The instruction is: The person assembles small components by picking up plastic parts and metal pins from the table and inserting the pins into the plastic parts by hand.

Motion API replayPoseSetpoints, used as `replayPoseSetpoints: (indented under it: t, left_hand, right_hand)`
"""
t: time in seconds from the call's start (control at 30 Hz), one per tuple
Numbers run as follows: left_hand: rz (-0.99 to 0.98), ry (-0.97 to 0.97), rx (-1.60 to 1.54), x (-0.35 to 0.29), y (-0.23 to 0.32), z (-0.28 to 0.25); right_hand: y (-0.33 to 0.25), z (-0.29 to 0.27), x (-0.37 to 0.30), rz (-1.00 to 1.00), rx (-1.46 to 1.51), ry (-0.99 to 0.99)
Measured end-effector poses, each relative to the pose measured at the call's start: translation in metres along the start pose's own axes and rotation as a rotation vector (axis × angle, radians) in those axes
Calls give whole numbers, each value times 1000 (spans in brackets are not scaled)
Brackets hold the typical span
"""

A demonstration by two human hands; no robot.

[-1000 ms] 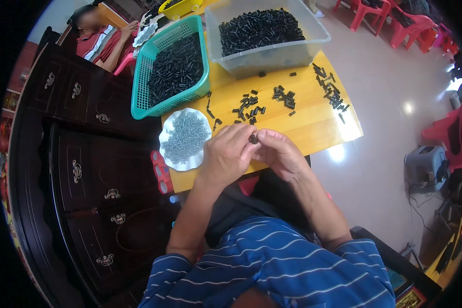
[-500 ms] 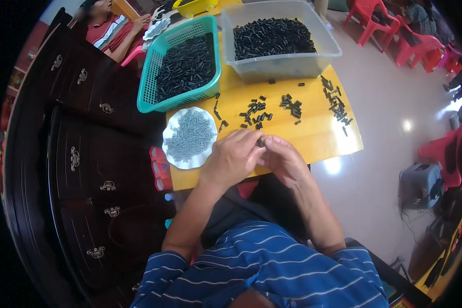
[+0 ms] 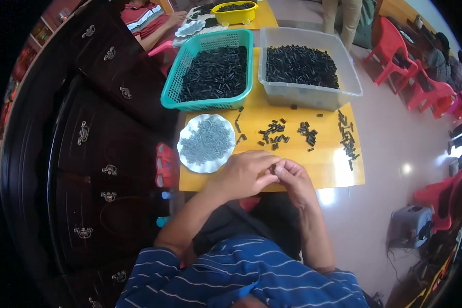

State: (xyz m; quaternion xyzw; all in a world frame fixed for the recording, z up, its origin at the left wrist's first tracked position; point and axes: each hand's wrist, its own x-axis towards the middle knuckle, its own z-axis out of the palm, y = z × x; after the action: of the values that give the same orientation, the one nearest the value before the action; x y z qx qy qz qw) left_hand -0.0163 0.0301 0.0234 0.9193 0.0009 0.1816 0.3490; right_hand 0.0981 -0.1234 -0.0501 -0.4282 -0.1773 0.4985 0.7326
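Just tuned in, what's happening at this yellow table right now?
A person sits at the yellow table with the left hand and right hand pressed together at its near edge, pinching something too small to make out. Beside the left hand is a white plate of small grey metal pieces. Small black parts lie scattered in little piles beyond the hands. Farther back stand a teal basket and a clear bin, both filled with black parts.

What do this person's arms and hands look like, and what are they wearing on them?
Both the left hand and the right hand are bare: no gloves, and no rings or watch that I can make out. The forearms are uncovered up to short sleeves of a blue shirt with thin white stripes. No straps, cables or markings show on either arm.
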Motion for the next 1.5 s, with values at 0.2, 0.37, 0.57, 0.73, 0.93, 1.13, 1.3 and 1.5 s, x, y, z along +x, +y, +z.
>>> replayPoseSetpoints:
  t: [0.2,0.37,0.57,0.73,0.93,1.13,1.3,1.5]
  left_hand:
    - [-147,-83,-238,-11,-11,-18]
    - [-267,165,155,11,-53,-41]
    - [-138,522,606,63,-86,-92]
    - [-88,218,281,51,-73,-24]
    - [80,34,346,66,-59,51]
    - [105,-56,457,81,-75,65]
    - [139,-100,476,86,-85,73]
    - [170,-66,412,87,-90,78]
  right_hand:
    - [-1,3,2,66,-133,-127]
    - [8,-2,3,-35,-240,-51]
    - [15,-3,6,-42,-248,-87]
    - [14,-2,4,-35,-308,-54]
    - [26,-3,5,-97,-496,5]
    - [20,-7,7,-102,-513,34]
    - [14,-9,7,-118,-473,61]
    - [3,-15,9,-222,-285,119]
